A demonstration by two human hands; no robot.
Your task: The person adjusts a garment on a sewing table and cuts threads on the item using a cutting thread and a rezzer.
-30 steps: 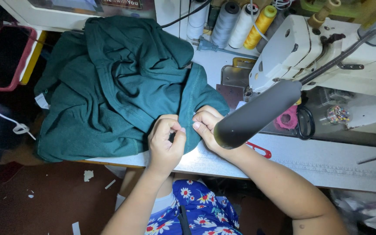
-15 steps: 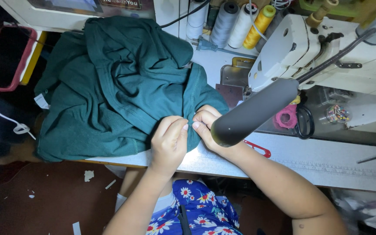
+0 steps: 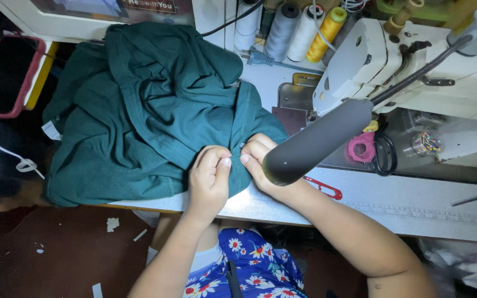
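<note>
While both pinch the green garment (image 3: 139, 127), left hand (image 3: 210, 179) meets right hand (image 3: 260, 160).

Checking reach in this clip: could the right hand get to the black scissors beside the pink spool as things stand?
Probably yes. The right hand pinches the green fabric; the black scissors lie further right on the machine bed, though the grey lamp head hangs between.

Garment (image 3: 139, 116) on table (image 3: 415, 207), left of sewing machine (image 3: 415, 60); thread cones (image 3: 299, 27) behind

Dark green knit garment (image 3: 139, 110) lies crumpled on the table edge; one seam pinched up.
</note>
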